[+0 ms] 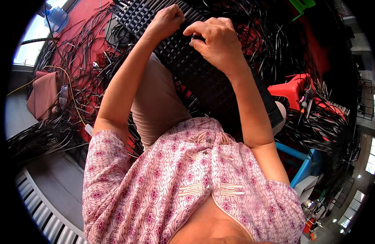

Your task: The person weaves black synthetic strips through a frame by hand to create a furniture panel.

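Black and woven, the long panel [195, 69] slants from far left to near right, below the left hand [167, 19] and the right hand [218, 38]. The left, curled, is nearer its far end; the right, half-curled, its right edge. I cannot tell whether they grip anything.

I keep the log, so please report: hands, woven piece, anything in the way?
Left hand curled, right hand half-curled, both over black woven panel; grip unclear. Loose black strips both sides, none seen across its middle.
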